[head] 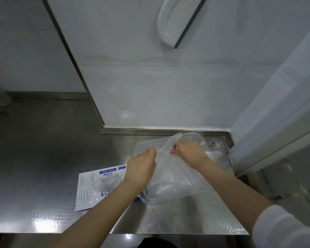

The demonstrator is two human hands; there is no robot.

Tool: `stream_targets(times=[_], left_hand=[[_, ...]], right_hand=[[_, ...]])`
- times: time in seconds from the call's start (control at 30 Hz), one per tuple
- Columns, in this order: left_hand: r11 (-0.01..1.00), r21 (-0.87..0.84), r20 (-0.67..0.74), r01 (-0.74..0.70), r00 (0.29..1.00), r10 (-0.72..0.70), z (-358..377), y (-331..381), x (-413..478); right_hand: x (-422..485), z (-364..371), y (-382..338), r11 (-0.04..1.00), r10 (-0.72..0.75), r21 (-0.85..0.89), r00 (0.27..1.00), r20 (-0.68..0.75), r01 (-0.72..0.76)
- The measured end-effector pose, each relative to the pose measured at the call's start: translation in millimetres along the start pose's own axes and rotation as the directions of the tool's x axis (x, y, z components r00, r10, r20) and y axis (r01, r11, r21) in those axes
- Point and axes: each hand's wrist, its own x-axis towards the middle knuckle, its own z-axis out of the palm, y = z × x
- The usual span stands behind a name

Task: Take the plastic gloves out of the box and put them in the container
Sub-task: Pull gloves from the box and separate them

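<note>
**Plastic gloves [166, 169] held over the container [198, 136]**

Hang as one translucent sheaf straight above the clear container, with the lower end sagging inside it. Gripped at the far end by both hands: left hand [141, 169] pinching the left edge, right hand [188, 153] pinching the top fold. Run lengthwise from the far rim toward the near-left corner, in line with the container's own length. Probably calls for lowering and letting go, with no sideways reach. Just left of the container, on the steel counter [43, 158], the flat box [84, 190], with more film bunched at its opening; nearer the left hand than the right.
</note>
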Motion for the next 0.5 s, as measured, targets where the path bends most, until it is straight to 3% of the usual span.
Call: stream_targets(times=[0.03, 0.13, 0.2, 0.27, 0.33, 0.4, 0.5], left_hand=[[0.99, 0.131, 0.044, -0.047, 0.998, 0.042, 4.2, 0.4, 0.5], [0.949, 0.287, 0.104, -0.132, 0.989, 0.106, 11.7, 1.5, 3.8], [0.932, 0.313, 0.282, -0.184, 0.955, 0.093, 10.8, 5.7, 5.1], [0.904, 0.375, 0.328, -0.204, 0.942, 0.076, 18.1, 7.1, 11.7], [0.882, 0.421, 0.359, -0.212, 0.932, 0.053, 18.2, 9.2, 17.0], [0.861, 0.451, 0.392, -0.233, 0.919, 0.043, 20.8, 11.6, 20.7], [0.812, 0.517, 0.451, -0.272, 0.893, 0.012, 25.7, 16.0, 25.8]], right_hand=[[1.8, 1.5, -3.0, 0.999, -0.011, -0.035, 1.0, 0.026, 0.012], [4.6, 5.4, -10.7, 0.999, 0.006, -0.039, 0.998, 0.056, -0.004], [3.0, 5.4, -11.4, 0.998, 0.035, 0.052, 0.999, -0.028, -0.033], [-7.1, 1.8, -12.4, 0.968, 0.068, 0.249, 0.98, -0.187, -0.019], [-22.7, -3.1, -15.0, 0.935, 0.031, 0.35, 0.966, -0.256, 0.063], [-33.7, -0.2, -17.4, 0.933, -0.069, 0.335, 0.98, -0.189, 0.131], [-27.4, 15.7, -12.2, 0.953, -0.134, 0.289, 0.984, 0.114, 0.096]])
